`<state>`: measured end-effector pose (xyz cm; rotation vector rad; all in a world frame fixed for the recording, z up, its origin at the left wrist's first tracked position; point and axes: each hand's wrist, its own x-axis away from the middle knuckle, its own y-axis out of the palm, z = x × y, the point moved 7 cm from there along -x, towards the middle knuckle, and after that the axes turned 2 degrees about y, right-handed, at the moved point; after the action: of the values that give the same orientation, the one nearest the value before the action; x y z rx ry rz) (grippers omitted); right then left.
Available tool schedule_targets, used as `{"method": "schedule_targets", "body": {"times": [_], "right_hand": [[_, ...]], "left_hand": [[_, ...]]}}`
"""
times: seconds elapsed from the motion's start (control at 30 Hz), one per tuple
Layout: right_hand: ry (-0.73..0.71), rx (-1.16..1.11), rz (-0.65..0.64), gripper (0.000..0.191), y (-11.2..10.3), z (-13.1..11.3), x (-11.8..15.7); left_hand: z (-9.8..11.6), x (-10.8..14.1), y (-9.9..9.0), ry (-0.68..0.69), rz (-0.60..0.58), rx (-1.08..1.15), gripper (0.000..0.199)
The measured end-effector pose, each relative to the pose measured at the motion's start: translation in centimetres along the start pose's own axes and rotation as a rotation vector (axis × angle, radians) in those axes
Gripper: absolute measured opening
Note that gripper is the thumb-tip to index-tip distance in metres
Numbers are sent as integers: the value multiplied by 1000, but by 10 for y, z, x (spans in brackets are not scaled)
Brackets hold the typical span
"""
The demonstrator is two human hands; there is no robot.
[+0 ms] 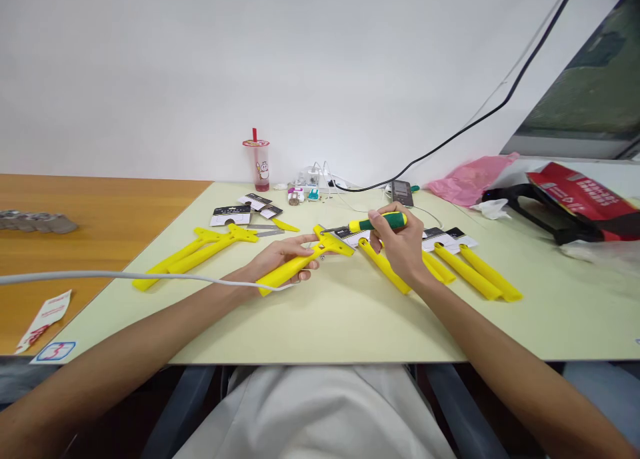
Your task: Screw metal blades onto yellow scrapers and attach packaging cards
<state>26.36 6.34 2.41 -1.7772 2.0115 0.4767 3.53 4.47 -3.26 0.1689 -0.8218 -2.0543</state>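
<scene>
A yellow scraper (286,272) lies in my left hand (281,258), its fingers wrapped round the handle below the wide head. My right hand (400,240) is closed on a green and yellow screwdriver (389,222), whose shaft points left and reaches the scraper's head. On the left lie two more yellow scrapers (200,254) with their heads close together. Several yellow handles (467,272) rest to the right, partly behind my right hand and forearm. Black and white cards (231,216) lie behind the left scrapers, near a separate yellow piece (286,226).
A cup with a red straw (261,166) stands at the back beside a power strip (315,179). A white cable (125,274) crosses over my left forearm. Pink plastic (473,179) and a red and black bag (585,202) lie at the back right.
</scene>
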Motion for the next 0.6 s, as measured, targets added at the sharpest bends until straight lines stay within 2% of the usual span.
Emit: {"method": "schedule_targets", "body": {"times": [0.43, 0.6], "right_hand": [[-18, 2, 20, 41, -1, -2, -1], [-66, 81, 30, 37, -4, -3, 0]], "left_hand": [[2, 1, 2, 0, 22, -16, 63], [0, -2, 0, 11, 42, -74, 65]]}}
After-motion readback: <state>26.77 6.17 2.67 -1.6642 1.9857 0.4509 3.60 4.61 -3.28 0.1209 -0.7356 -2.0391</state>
